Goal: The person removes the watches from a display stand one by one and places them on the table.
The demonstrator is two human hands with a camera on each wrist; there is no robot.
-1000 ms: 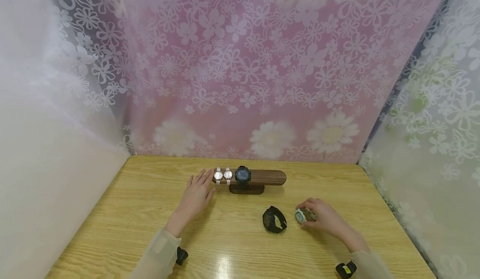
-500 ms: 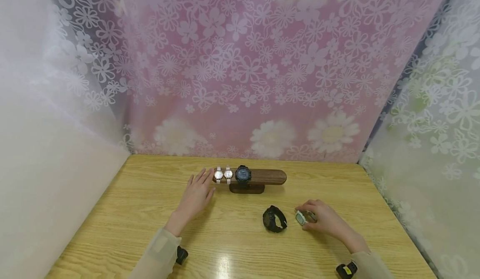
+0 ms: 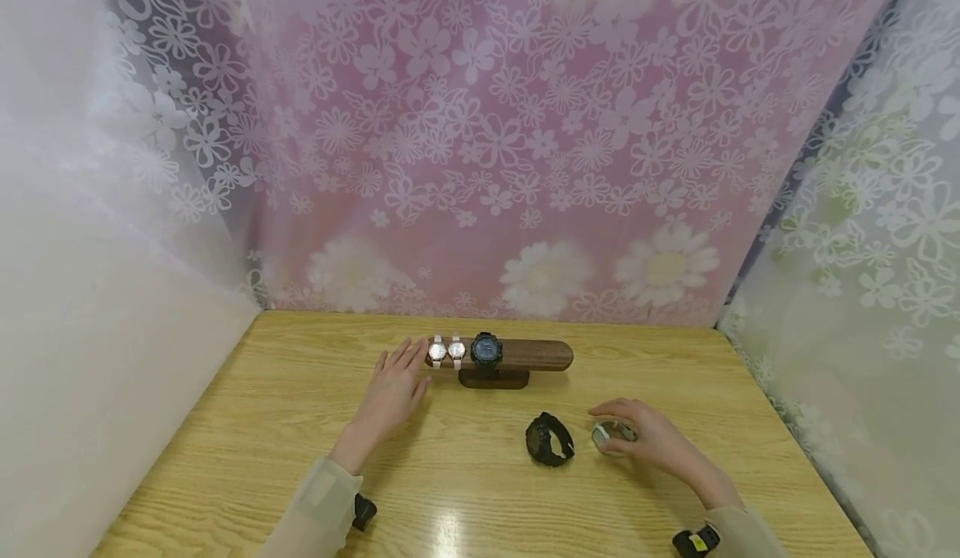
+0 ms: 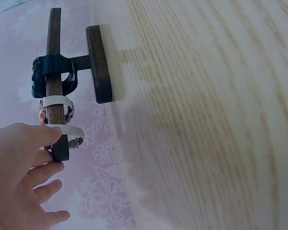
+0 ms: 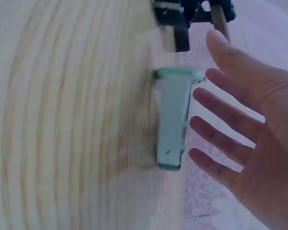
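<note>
A dark wooden watch stand (image 3: 536,355) holds two small white-strapped watches (image 3: 457,349) and a bulky black watch (image 3: 486,349) on its bar. My left hand (image 3: 390,387) rests its fingertips at the bar's left end; in the left wrist view its thumb overlaps the outermost white strap (image 4: 73,130). Nearer to me, a pale green watch (image 3: 601,435) stands on the table, its strap forming a loop. My right hand (image 3: 651,437) is around it, and the right wrist view shows the fingers spread and apart from the watch. Left of it lies a second black watch (image 3: 542,439).
The wooden table (image 3: 300,458) reaches back to a pink floral curtain (image 3: 487,166), with pale sheets (image 3: 885,333) on both sides. Black wrist-worn devices (image 3: 363,511) sit at both sleeves.
The right-hand fingers have loosened from the pale green watch and spread, the thumb shifting up in front of it. My left hand stays at the stand's end.
</note>
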